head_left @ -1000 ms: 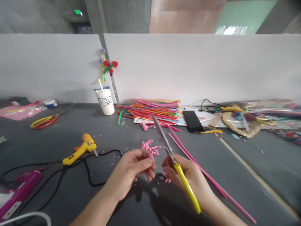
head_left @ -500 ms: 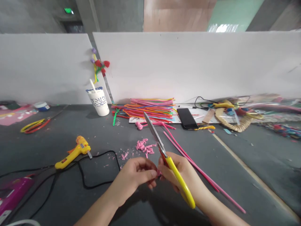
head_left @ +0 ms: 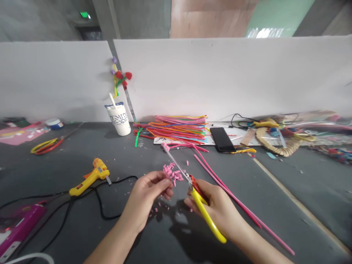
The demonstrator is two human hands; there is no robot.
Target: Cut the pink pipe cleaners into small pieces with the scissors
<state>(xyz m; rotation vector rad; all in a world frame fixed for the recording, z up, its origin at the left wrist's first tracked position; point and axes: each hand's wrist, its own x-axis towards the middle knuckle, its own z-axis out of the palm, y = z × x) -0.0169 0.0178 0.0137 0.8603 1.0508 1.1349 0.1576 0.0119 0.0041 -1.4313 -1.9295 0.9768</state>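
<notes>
My right hand (head_left: 213,205) is wrapped round the yellow and red handles of a pair of scissors (head_left: 207,216). Their blades point up and away from me, over the grey table. My left hand (head_left: 150,196) has its thumb and fingers pinched together at the near left edge of a small heap of cut pink pipe cleaner pieces (head_left: 176,175). What lies between those fingertips, if anything, is hidden. Tiny pink bits are scattered beneath both hands. Long pink pipe cleaners (head_left: 231,192) stretch along the table to the right of the scissors.
A yellow glue gun (head_left: 90,178) with a black cord lies left, near a magenta power strip (head_left: 23,229). Behind are a white cup (head_left: 120,121), a bundle of coloured pipe cleaners (head_left: 177,128) and a black phone (head_left: 222,139). Another pair of scissors (head_left: 46,146) rests far left.
My hands have moved apart, the left one going left and forward to the pink heap. The scissors have swung lower, their tips now further left. The view has shifted slightly.
</notes>
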